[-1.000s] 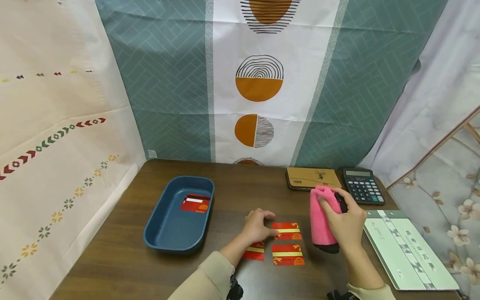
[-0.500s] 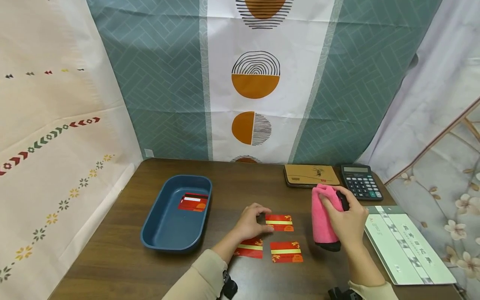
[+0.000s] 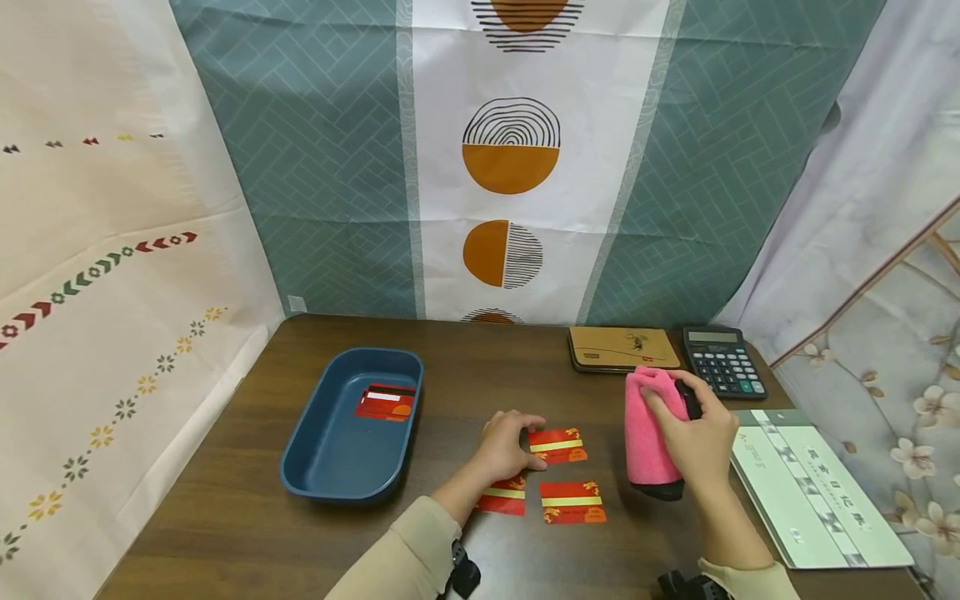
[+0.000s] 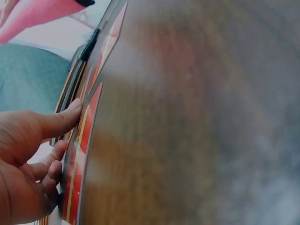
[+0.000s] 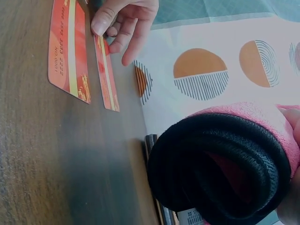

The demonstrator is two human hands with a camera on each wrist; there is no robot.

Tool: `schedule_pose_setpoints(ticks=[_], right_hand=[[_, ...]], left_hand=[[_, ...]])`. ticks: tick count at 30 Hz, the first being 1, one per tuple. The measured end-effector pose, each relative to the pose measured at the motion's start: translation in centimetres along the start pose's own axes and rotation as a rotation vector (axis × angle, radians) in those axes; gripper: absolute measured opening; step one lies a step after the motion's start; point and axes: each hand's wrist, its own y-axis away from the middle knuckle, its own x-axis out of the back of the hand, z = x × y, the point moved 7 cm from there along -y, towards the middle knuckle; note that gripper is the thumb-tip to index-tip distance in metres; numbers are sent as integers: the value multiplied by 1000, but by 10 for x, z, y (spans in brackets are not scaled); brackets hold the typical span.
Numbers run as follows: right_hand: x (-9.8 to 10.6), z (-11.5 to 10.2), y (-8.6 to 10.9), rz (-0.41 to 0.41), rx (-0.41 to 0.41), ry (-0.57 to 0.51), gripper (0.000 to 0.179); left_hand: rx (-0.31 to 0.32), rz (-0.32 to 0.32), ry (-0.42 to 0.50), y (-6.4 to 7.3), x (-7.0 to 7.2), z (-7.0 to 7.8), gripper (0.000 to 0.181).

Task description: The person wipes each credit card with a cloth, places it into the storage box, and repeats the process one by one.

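In the head view my left hand (image 3: 502,448) holds the left end of a red card (image 3: 561,447) with a yellow stripe, thumb and index finger at its corners. The card lies slightly turned on the table. Two like cards lie nearer me: one red card (image 3: 573,503) flat below it, another red card (image 3: 502,502) partly hidden by my left wrist. My right hand (image 3: 697,437) grips a rolled pink towel (image 3: 651,429) with black edging. Its black rolled end (image 5: 220,164) fills the lower right wrist view.
A blue tray (image 3: 337,458) with red cards (image 3: 385,403) in it stands on the left. Along the back right are a tan flat case (image 3: 622,348) and a black calculator (image 3: 723,367). A pale green notebook (image 3: 813,492) lies at the right edge.
My left hand has drawn the upper red card a little left and away from me, and turned it slightly. The right hand keeps the pink towel in nearly the same place.
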Motion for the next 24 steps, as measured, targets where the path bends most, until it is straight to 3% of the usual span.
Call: schedule_pose_setpoints(ticks=[5,12,18,24], right_hand=[[-2,1,3,-12,-22,-3,43],[-9,4,6,-56,-35,-32,43],[-14,3,10,-73,-9,-30,44],[-18,-2,9,-84,31,-43,43]], left_hand=[[27,-42,88,1,4,-1,68],[83,11,405,5,11,-11,71],[145,146,546,8,19,-23,46],[208,288,733,9,32,-28,34]])
